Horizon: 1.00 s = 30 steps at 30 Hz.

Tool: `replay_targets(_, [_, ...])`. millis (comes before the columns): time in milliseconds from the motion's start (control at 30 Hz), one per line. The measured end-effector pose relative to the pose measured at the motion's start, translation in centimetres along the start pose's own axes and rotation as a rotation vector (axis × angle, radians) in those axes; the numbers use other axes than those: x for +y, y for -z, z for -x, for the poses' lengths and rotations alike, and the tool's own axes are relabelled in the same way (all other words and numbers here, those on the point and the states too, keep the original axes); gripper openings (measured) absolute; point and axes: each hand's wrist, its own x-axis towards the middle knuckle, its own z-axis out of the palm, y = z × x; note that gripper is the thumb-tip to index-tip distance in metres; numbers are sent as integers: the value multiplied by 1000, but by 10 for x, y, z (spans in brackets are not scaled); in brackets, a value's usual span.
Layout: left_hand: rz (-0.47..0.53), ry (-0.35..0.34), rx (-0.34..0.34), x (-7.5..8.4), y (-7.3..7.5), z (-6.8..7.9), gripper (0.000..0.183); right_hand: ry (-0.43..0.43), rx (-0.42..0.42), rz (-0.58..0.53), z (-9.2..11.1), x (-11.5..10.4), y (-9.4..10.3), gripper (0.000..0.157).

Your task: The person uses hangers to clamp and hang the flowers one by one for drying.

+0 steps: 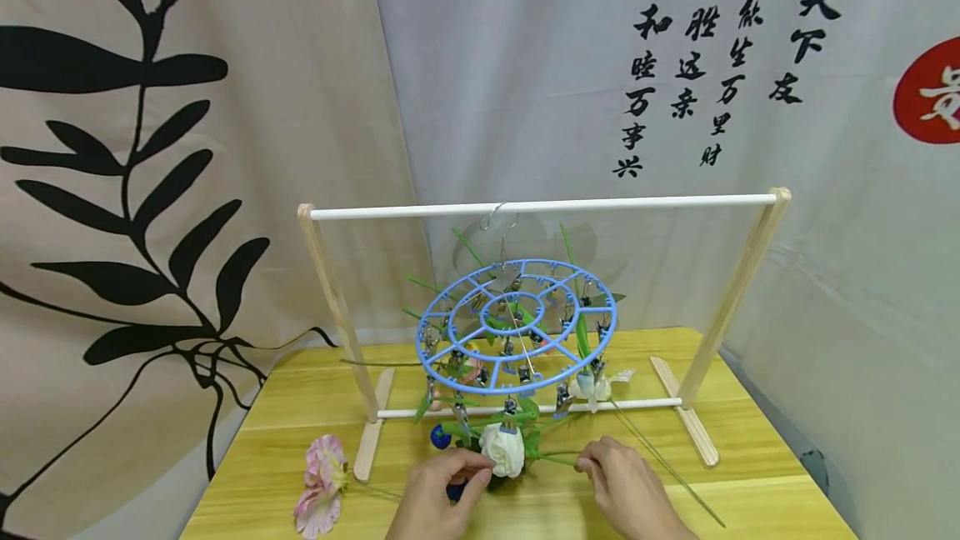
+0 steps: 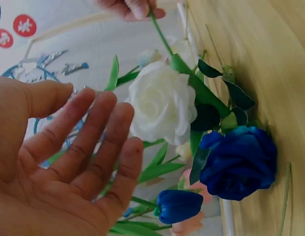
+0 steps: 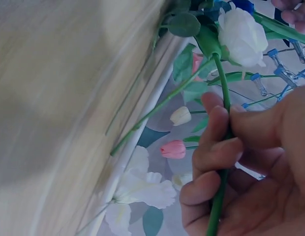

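My right hand (image 1: 626, 486) grips the green stem (image 3: 224, 83) of a white artificial rose (image 1: 502, 450) between thumb and curled fingers. The bloom is at the front of a round blue clip hanger (image 1: 516, 391), just under one of its clips. Beside the bloom, my left hand (image 1: 444, 492) has its fingers loosely extended; in the left wrist view no object is in its palm. A blue rose (image 2: 241, 164) sits low by the white one, close over the table, and a blue tulip (image 2: 179, 206) hangs beyond the left fingers.
The hanger hooks onto the white top bar (image 1: 600, 204) of a wooden-legged rack on the table (image 1: 757, 482). Several flowers hang from its clips, including a white ruffled flower (image 3: 147, 187) and a pink tulip (image 3: 173, 149). Pink flowers (image 1: 322, 482) lie at the left front.
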Motion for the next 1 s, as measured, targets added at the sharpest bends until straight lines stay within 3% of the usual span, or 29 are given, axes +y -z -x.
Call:
replay_targets(167, [-102,-202,63,1,-15,1,10,26,-34,1,0,-5,6,12])
replay_targets(333, [-211,-411,161,10,-33,-3,35,103,27,59,4,-13,12,12])
replay_targets(433, [-292,-470,181,18,-44,-8,41,163,75,103,5,-19,15,11])
replay_targets(533, [-324,-438,116,25,-52,-11,38,197,98,130,6,-24,18,10])
replay_targets(733, [-349,-248,-29,29,-59,-18,34,215,106,160,7,-32,23,11])
replay_targets(867, [-386,-156,-55,26,-61,-24,35,251,122,176,8,-35,26,10])
replay_targets(1000, [-442,-109,-54,23,-61,-27,30,322,187,196,9,-36,28,11])
